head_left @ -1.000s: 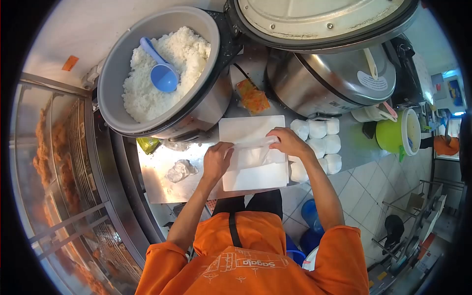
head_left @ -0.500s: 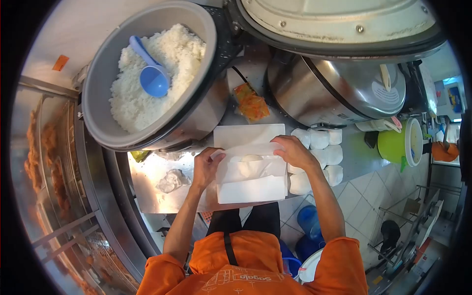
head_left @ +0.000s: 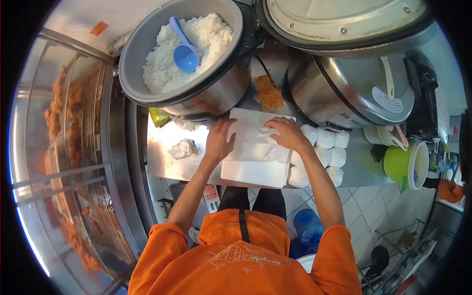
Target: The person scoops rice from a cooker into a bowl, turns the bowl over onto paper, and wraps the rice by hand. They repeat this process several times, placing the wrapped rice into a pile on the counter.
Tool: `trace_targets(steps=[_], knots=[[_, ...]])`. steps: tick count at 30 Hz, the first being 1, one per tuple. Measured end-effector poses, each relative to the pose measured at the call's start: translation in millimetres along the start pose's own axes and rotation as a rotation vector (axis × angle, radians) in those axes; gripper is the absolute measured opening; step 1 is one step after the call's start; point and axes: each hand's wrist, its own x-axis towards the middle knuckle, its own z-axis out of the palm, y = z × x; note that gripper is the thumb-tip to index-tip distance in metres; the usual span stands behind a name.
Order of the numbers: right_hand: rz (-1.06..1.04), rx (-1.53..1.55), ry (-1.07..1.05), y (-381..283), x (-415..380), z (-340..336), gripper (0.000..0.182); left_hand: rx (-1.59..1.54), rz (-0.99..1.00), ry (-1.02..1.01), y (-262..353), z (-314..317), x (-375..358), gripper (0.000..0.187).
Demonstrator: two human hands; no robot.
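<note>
A sheet of white wrapping paper [head_left: 253, 139] lies folded over on top of a stack of white paper [head_left: 253, 172]. A pale lump shows faintly under the folded sheet; most of it is covered. My left hand [head_left: 220, 139] rests at the sheet's left side, its thumb apart from the fingers. On the right side, my right hand [head_left: 289, 134] bends its fingers onto the sheet, with the thumb spread away from them. Rows of white wrapped bundles [head_left: 324, 153] sit close together just right of my right hand.
Behind my hands stands an open rice cooker [head_left: 231, 83] full of white rice [head_left: 211, 37], with a blue ladle [head_left: 187, 56] in it. A second steel cooker [head_left: 349, 88] is at the right. Crumpled plastic [head_left: 184, 149] lies left; a green bucket [head_left: 399, 164] stands far right.
Both hands have let the raised paper edge down, and the sheet now covers the white lump that showed before. My hands have moved from its upper edge to its sides. The view has shifted.
</note>
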Motion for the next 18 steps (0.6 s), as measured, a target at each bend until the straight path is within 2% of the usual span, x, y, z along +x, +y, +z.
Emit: trace_targets(steps=[1, 3, 5, 7, 8, 9, 11, 13, 15, 18], knots=[[-0.004, 0.008, 0.000, 3.2, 4.9, 3.4, 0.012, 0.008, -0.003, -0.001, 14.0, 0.1, 5.0, 0.062], [-0.063, -0.133, -0.084, 6.9, 12.3, 7.7, 0.013, 0.217, 0.232, 0.084, 37.1, 2.4, 18.3, 0.065], [-0.099, -0.162, -0.055, 2.3, 6.4, 7.6, 0.014, 0.207, 0.222, 0.101, 37.9, 9.3, 22.2, 0.063], [-0.137, -0.196, -0.030, -2.8, -2.4, 6.3, 0.015, 0.236, 0.244, -0.064, 30.3, 15.7, 19.0, 0.047], [-0.189, -0.232, 0.032, -5.1, -11.0, 7.8, 0.014, 0.251, 0.308, -0.055, 19.6, 22.5, 14.1, 0.029], [-0.244, -0.268, 0.096, -7.8, -18.5, 9.1, 0.012, 0.250, 0.297, -0.049, 20.3, 20.6, 9.1, 0.029], [-0.243, -0.268, 0.125, -19.0, -37.6, 14.6, 0.012, 0.211, 0.367, 0.038, 24.9, 16.9, -9.5, 0.018], [-0.233, -0.269, 0.161, -26.2, -54.7, 25.5, 0.012, 0.250, 0.384, 0.091, 29.4, 14.3, -25.8, 0.021], [-0.237, -0.306, 0.333, -28.1, -68.0, 39.9, 0.013, 0.215, 0.348, 0.118, 30.4, 14.6, -39.1, 0.024], [-0.167, -0.271, 0.340, -27.6, -83.6, 56.7, 0.017, 0.211, 0.386, 0.115, 20.3, 23.2, -55.5, 0.029]])
